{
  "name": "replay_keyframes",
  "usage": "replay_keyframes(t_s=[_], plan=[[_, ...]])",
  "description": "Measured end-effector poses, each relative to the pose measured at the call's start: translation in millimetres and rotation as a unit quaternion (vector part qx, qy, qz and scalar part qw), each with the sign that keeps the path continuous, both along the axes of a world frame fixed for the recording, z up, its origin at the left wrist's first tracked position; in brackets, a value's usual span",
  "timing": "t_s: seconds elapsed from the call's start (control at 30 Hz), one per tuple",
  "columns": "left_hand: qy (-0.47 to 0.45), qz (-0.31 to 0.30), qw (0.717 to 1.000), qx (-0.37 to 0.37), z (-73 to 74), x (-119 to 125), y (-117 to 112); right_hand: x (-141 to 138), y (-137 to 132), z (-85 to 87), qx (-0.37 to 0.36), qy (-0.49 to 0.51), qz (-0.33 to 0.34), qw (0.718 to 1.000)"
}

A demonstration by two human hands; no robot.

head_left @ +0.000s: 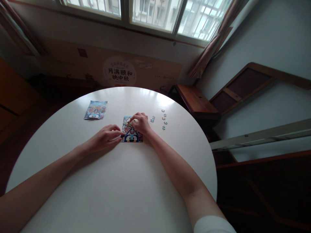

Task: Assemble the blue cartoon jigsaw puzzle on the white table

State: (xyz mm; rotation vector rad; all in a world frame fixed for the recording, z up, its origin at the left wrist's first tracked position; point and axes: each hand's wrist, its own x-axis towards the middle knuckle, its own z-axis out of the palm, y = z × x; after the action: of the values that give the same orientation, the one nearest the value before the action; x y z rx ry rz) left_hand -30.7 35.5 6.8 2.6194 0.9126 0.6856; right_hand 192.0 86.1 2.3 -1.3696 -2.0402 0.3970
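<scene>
A small, colourful jigsaw puzzle [132, 138] lies flat on the white table, with a blue cartoon face along its near edge. My left hand [110, 134] rests at the puzzle's left side, its fingers stretched out and the fingertips touching the edge. Over the puzzle's upper part is my right hand [141, 123], thumb and forefinger pinched at a jigsaw piece that they mostly cover. Part of the puzzle's upper right is hidden under this hand. Several loose jigsaw pieces [163, 118] lie to the right, and a smaller cluster of pieces [152, 119] sits nearer the hand.
A printed packet [96, 110] with a similar picture lies on the round white table [116, 187], back left of the puzzle. Beyond the table's right edge stand a wooden bench [196, 100] and a wooden frame against the wall. Windows are at the back.
</scene>
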Motion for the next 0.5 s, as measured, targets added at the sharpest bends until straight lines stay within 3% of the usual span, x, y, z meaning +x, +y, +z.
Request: replay_keyframes(t_s=[0.3,0.5], plan=[[-0.001,-0.003,1.0,0.004,-1.0,0,1,4,4,-1.8,-0.003,0.052,0.041,0.998],[-0.01,-0.002,1.0,-0.002,-1.4,-1,1,21,20,20.0,-0.125,0.2,0.103,0.966]])
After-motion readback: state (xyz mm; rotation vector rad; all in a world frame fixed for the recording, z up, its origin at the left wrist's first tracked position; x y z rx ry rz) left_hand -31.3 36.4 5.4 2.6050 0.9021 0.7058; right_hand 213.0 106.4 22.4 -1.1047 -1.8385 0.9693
